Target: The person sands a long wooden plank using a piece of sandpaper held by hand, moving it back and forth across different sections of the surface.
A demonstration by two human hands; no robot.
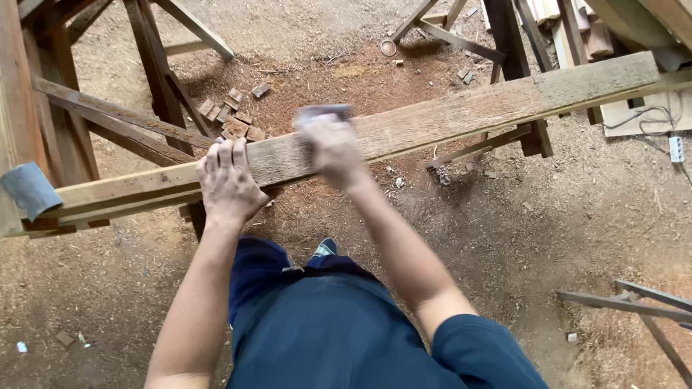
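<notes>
Head camera, looking straight down: a long rough wooden plank (447, 115) runs across the frame from lower left up to upper right, resting on dark wooden trestles (155, 68). Its right end looks paler and more weathered than the middle.

The left hand (229, 181) lies flat on top of the plank, palm down, fingers together and stretched over the far edge, holding nothing, just pressing on the wood. The right hand (333, 150) is just beside it, a bit further along the plank, closed over a small grey sanding block (322, 113) that sits on the board's top face. That hand is blurred, so I can't tell exactly how the fingers wrap it, only that they're curled down over the block.

Another piece of grey sandpaper (29, 189) sits on the plank's left end, well apart from both hands.

Under the plank the ground is covered in reddish sawdust (360, 79), with a scatter of small wood offcuts (231, 119) near the left trestle. At far right a white power strip (676, 148) with a cable lies on a pale board. The person's dark blue trousers (339, 324) fill the bottom.
</notes>
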